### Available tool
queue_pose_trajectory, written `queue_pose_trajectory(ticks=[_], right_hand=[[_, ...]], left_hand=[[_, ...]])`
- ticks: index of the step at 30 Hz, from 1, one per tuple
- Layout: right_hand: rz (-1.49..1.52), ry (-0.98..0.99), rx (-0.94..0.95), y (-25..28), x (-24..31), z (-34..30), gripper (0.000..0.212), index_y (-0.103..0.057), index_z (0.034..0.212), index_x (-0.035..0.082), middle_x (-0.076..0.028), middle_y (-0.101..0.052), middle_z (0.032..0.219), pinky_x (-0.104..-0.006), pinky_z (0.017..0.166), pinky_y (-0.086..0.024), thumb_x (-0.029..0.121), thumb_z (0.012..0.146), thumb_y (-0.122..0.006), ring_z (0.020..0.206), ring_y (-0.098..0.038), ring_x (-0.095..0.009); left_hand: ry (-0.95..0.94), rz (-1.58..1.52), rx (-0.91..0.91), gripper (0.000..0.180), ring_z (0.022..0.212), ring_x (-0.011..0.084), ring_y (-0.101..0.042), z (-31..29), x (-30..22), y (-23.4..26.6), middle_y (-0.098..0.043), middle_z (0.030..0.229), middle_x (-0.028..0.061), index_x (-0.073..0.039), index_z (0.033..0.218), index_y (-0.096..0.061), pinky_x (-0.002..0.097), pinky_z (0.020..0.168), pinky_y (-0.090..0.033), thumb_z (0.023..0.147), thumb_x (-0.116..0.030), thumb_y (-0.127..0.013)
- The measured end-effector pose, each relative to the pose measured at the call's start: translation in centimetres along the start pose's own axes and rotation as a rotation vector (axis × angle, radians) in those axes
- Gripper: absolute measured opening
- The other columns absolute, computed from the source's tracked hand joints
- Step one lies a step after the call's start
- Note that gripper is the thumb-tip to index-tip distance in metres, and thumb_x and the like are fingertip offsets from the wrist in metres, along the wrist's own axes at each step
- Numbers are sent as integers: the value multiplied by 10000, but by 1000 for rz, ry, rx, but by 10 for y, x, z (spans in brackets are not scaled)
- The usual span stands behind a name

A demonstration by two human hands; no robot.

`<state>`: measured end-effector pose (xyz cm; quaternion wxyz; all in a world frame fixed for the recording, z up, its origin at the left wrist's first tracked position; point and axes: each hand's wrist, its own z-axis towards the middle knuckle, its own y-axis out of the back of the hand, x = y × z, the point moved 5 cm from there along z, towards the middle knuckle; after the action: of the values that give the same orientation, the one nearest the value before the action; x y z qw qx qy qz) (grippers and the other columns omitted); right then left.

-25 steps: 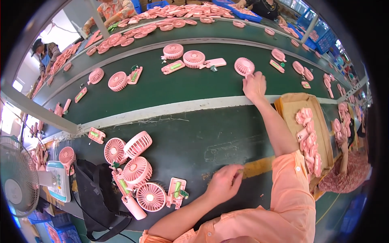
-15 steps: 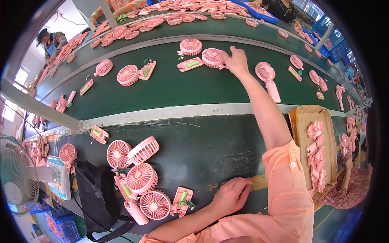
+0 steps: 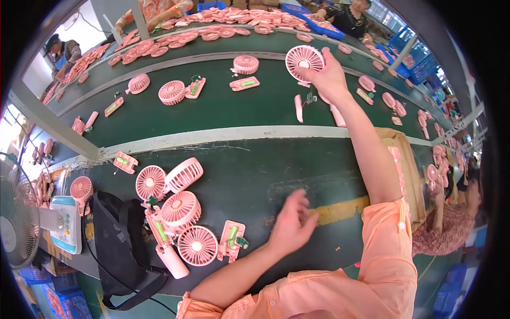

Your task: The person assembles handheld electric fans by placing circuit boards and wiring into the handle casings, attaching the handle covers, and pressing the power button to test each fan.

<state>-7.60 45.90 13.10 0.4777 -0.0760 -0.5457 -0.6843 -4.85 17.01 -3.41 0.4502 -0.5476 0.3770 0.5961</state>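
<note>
My right hand (image 3: 330,78) is out over the green conveyor belt (image 3: 223,114), closed on the rim of a pink round fan head (image 3: 300,57) with radial slats. Under it are a slim pink handle piece (image 3: 298,109) and a small green circuit board; whether they hang from the fan or lie on the belt I cannot tell. My left hand (image 3: 291,222) hovers over or rests on the dark bench (image 3: 239,181), its fingers apart and holding nothing. To its left lies a cluster of pink handheld fans (image 3: 181,208), some with opened handles showing green batteries.
More fan parts (image 3: 171,92) are spaced along the belt. A cardboard box (image 3: 411,175) with pink pieces stands beside my right arm. On the left are a black bag (image 3: 119,239), a white device (image 3: 66,226) and a large fan (image 3: 18,218). Other people work across the belt.
My right hand has lifted the fan head off the belt and tilted its slatted face into view, moving rightward. My left hand has uncurled and spread its fingers.
</note>
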Motion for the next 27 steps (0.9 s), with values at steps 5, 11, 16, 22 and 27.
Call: queue_pose_trajectory(ticks=[5,11,16,22,27], right_hand=[[291,108,-3,49,29,-78,1012,-268,1417,-160,-177,-643,1163,-271,869,-513,260,700,-846,1018,-638,-165],[633,38,208,79,62,-186,1081,-175,1429,-172,-184,-564,1249,-295,919,-515,156,679,-881,1099,-601,-185],[984,-91,131,89,49,-238,1019,-160,1445,-130,-149,-584,1219,-296,922,-514,78,722,-848,1086,-607,-168],[1388,-98,45,78,-4,-267,617,-442,1315,14,-133,-597,1198,-417,917,-554,225,828,-758,1080,-630,-264],[1507,-201,325,67,0,-308,676,-445,1312,22,-136,-596,1183,-432,895,-552,315,806,-782,1071,-628,-248]], left_hand=[[-2,-248,-83,985,1347,326,-374,3,11,8,-229,1509,240,-48,1513,-53,426,1039,-426,817,-115,-746],[-278,198,101,1014,1386,301,-335,-15,-37,6,-224,1528,188,-22,1510,-96,427,1073,-398,786,-149,-795],[172,-497,414,490,1129,264,-601,-41,-19,-25,-591,1226,133,7,1310,-453,370,967,-485,920,-208,-656],[495,-1155,297,297,1025,299,-629,-84,-25,-20,-633,1041,138,-12,1168,-531,514,987,-471,1004,-257,-498],[522,-901,137,298,835,188,-603,-84,-11,1,-633,1004,87,-77,1112,-559,432,790,-546,982,-342,-518]])
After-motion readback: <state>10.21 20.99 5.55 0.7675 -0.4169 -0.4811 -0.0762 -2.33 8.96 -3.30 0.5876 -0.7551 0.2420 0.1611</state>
